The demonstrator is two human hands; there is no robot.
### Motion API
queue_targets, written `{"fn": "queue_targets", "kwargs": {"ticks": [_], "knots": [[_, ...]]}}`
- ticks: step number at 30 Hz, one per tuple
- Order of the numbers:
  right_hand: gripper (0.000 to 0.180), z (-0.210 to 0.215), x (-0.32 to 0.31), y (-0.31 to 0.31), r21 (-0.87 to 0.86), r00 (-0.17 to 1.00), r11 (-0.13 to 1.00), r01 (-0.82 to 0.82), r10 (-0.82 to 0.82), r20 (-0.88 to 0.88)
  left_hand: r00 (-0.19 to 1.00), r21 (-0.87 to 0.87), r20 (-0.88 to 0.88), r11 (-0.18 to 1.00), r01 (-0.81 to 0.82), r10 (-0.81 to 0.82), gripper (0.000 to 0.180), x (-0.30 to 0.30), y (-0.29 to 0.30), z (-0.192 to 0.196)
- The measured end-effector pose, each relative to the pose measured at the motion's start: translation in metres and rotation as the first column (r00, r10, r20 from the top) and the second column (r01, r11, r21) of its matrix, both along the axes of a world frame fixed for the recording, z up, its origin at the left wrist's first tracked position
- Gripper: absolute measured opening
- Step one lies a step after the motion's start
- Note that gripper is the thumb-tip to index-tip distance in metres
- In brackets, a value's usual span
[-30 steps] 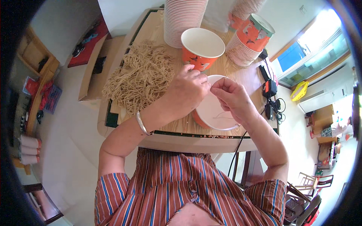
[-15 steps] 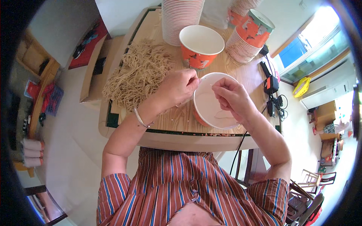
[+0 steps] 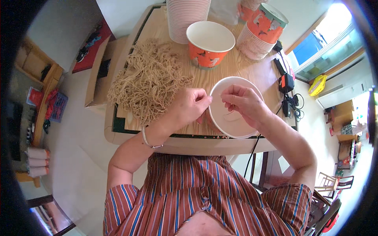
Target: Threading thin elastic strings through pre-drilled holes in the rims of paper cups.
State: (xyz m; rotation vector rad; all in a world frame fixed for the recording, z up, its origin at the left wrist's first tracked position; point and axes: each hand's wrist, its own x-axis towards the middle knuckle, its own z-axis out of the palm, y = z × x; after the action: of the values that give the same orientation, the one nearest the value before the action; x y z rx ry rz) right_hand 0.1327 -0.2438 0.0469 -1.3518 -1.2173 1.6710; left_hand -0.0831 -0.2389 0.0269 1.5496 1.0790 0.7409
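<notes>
On the wooden table (image 3: 244, 65) lies one heap of thin beige strings (image 3: 147, 82), tangled like noodles. One round white paper bowl (image 3: 235, 118) stands near the edge. The left hand (image 3: 189, 106) pinches its rim; the right hand (image 3: 244, 103) pinches a thin string (image 3: 230, 114) over the bowl's inside. One orange paper cup (image 3: 208, 44) stands behind.
</notes>
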Motion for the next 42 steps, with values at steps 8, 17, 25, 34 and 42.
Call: {"fn": "queue_targets", "kwargs": {"ticks": [8,17,25,34,42], "knots": [[0.01,0.0,0.004,-0.005,0.008,0.999,1.0,-0.004,0.005,-0.034,0.999,0.066,-0.05,0.998,-0.01,0.013,0.019,0.0,-0.004,0.002],[0.012,0.021,-0.012,-0.021,0.202,0.998,0.979,-0.003,0.016,-0.062,0.998,0.713,-0.053,0.701,0.014,0.034,0.019,0.004,0.003,0.019],[0.011,0.021,-0.016,-0.025,0.216,0.992,0.976,0.016,0.013,-0.128,0.997,0.744,-0.08,0.666,0.054,0.008,0.024,0.012,0.001,0.022],[0.012,0.023,-0.011,-0.022,0.138,0.998,0.99,-0.012,0.02,-0.059,0.996,0.704,-0.073,0.706,0.081,-0.041,0.022,0.01,0.007,0.017],[0.012,0.013,-0.004,-0.013,0.149,0.999,0.989,0.012,-0.005,-0.045,0.999,0.602,-0.044,0.797,0.038,-0.014,0.02,0.0,0.018,0.014]]}}
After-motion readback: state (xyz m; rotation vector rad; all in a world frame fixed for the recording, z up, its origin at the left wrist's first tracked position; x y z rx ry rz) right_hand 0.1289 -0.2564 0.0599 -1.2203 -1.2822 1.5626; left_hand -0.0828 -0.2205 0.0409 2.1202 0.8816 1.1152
